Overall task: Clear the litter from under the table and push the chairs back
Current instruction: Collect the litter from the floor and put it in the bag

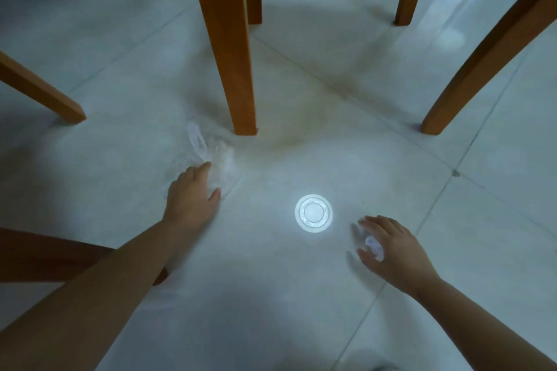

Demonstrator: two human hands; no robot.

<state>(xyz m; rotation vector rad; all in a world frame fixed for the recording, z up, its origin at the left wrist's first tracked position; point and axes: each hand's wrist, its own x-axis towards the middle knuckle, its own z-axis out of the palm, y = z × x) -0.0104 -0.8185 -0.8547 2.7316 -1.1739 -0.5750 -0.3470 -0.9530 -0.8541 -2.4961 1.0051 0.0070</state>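
Your left hand reaches a clear plastic wrapper lying on the floor beside a wooden leg, fingers spread, not gripping. Your right hand curls loosely around a small pale scrap, near a bright round reflection.

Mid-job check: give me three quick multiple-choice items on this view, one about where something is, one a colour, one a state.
1. The clear plastic wrapper lies: A) by the left hand B) by the right hand C) on a chair seat
2. The furniture legs are: A) black B) orange-brown C) white
3. The right hand is: A) flat on the floor B) empty and raised C) curled round a small pale piece of litter

Key: A, the left hand touches it; B, see the nearest wooden leg; C, the piece shows between its fingers.
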